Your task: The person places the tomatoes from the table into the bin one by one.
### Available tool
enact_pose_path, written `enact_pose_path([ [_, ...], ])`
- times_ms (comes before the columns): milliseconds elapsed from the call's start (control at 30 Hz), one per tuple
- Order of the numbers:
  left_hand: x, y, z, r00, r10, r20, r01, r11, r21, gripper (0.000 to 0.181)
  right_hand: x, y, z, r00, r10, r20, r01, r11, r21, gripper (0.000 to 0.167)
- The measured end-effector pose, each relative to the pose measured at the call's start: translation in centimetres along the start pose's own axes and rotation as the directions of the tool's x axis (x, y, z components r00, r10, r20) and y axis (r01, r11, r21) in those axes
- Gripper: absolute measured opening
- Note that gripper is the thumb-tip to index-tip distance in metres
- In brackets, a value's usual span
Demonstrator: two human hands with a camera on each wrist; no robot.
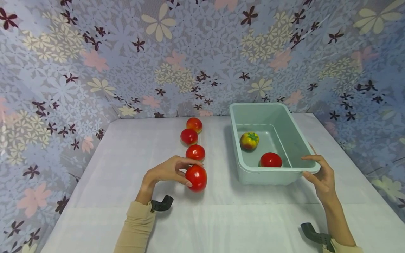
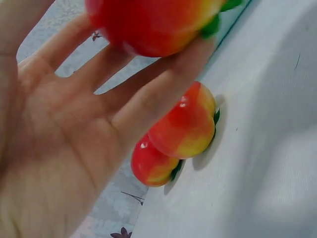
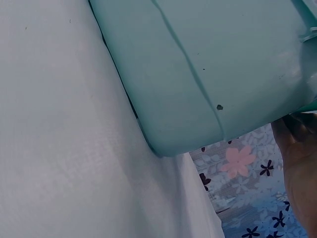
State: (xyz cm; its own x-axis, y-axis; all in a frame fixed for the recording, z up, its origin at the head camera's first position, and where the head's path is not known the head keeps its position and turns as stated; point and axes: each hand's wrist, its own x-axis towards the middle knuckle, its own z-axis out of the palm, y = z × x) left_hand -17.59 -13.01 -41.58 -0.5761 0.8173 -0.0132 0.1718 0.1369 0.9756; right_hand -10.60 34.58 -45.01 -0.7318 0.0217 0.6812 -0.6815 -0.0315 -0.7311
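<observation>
My left hand (image 1: pixel 172 170) grips a shiny red tomato (image 1: pixel 196 178) between thumb and fingers over the white table. In the left wrist view the tomato (image 2: pixel 148 25) shows a yellowish underside with green leaves. Just beyond it, three more red tomatoes lie in a line: a near one (image 1: pixel 195 152), a middle one (image 1: pixel 189 136) and a far one (image 1: pixel 194 124). My right hand (image 1: pixel 324 177) holds the near right corner of a pale green plastic bin (image 1: pixel 272 178), fingers over the rim. Inside the bin are a red tomato (image 1: pixel 271 160) and a yellow-red one (image 1: pixel 249 141), leaves up.
A white cloth covers the table (image 1: pixel 136 140). Behind and beside it hangs a flowered blue-grey cloth (image 1: pixel 202 52). The bin stands at the right, near the table's back edge. Dark mounts (image 1: pixel 162 203) are strapped to both wrists.
</observation>
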Motion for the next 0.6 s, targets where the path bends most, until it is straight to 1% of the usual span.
enact_pose_path([
  [67,0.2,0.2,0.1,0.999,0.011,-0.045,-0.011,1.0,0.001,0.06,0.0,0.0,0.0,1.0,0.004,-0.001,-0.004,1.0,0.001,0.038],
  [167,0.5,0.4,0.2,0.993,0.029,-0.115,-0.028,1.0,0.009,0.06,0.0,0.0,0.0,1.0,0.01,-0.009,-0.01,1.0,-0.008,0.038],
  [333,1.2,0.8,0.3,0.973,0.09,-0.211,-0.083,0.996,0.043,0.059,0.0,-0.1,0.0,1.0,0.005,-0.011,-0.005,1.0,-0.02,0.037],
  [467,1.8,0.9,0.4,0.955,0.148,-0.256,-0.136,0.989,0.063,0.059,0.0,-0.1,0.1,1.0,0.002,-0.013,-0.002,1.0,-0.023,0.037],
  [600,2.3,1.0,0.7,0.939,0.198,-0.28,-0.189,0.98,0.06,0.06,0.0,0.0,0.1,1.0,0.001,-0.007,-0.001,1.0,0.0,0.038],
])
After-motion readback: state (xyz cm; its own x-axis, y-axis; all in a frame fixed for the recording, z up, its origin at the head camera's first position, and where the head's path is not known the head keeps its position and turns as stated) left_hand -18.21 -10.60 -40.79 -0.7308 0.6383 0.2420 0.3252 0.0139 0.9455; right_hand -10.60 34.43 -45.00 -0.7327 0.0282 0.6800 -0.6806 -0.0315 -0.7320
